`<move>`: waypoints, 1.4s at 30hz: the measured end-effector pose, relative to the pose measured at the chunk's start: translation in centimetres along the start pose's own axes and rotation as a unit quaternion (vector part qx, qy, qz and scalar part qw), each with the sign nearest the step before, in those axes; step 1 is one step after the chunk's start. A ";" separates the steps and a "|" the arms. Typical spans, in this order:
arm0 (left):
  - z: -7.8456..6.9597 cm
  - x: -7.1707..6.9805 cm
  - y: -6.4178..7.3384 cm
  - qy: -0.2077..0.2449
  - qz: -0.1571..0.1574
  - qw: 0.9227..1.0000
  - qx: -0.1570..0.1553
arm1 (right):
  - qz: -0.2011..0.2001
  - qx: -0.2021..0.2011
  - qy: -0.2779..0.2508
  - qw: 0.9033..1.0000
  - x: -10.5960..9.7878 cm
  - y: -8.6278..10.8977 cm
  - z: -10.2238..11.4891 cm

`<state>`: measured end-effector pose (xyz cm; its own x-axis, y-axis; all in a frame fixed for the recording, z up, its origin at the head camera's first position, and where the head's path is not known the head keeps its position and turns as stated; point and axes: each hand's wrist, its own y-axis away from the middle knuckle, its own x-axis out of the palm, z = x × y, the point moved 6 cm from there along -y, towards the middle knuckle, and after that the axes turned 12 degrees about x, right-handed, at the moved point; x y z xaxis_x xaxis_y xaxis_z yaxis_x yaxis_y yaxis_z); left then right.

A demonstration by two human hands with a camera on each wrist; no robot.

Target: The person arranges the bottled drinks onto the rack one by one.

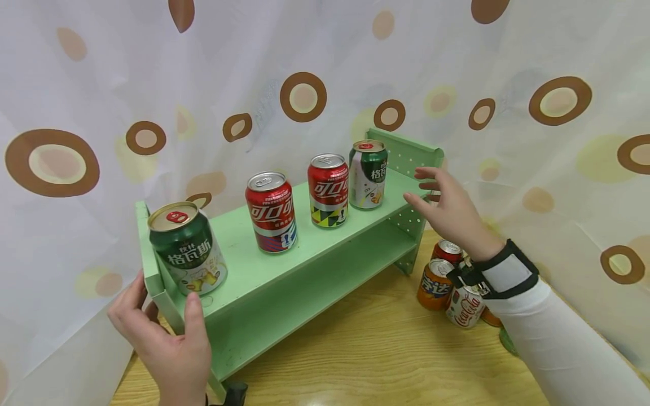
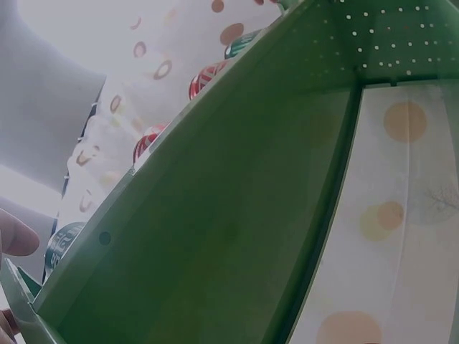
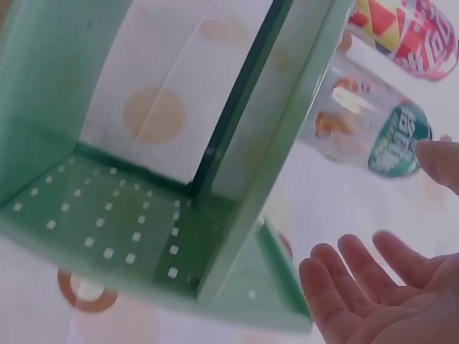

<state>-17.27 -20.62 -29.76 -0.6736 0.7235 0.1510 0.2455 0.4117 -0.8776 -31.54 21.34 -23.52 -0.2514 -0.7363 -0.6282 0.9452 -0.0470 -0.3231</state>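
Note:
A green two-tier shelf (image 1: 244, 270) holds a row of upright drink cans on its top board. My left hand (image 1: 167, 338) is at the shelf's left end, fingers by the outer side of the end panel and thumb raised before a green-and-white can (image 1: 188, 248). In the left wrist view the thumb (image 2: 18, 236) shows apart from that can. My right hand (image 1: 452, 208) hovers off the shelf's right end, fingers spread and holding nothing, near a second green-and-white can (image 1: 368, 177). Two red Coca-Cola cans (image 1: 271, 217) (image 1: 329, 194) stand between the green ones.
On the wooden table (image 1: 325, 349), right of the shelf, several cans are grouped under my right forearm, including an orange can (image 1: 434, 287) and a white Coca-Cola can (image 1: 464, 307). A white curtain (image 1: 325, 51) with brown rings hangs behind. The shelf's right end panel (image 1: 406, 158) is perforated.

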 end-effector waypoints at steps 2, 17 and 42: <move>0.0 0.0 0.0 0.000 -0.001 1.000 0.000 | -0.007 0.002 0.007 1.000 -0.6 0.6 -0.8; 0.1 0.0 0.1 -0.005 0.000 1.000 -0.016 | 0.011 0.038 0.080 0.996 -3.1 4.5 -6.8; 0.1 -0.1 0.2 -0.002 -0.016 1.000 -0.027 | -0.096 0.193 0.151 0.965 -5.9 12.5 -18.4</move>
<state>-17.19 -20.67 -30.02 -0.6842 0.7074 0.1775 0.2603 0.4642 -0.8466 -22.01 37.49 -36.85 -0.4240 -0.4609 -0.7796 0.8676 -0.4535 -0.2038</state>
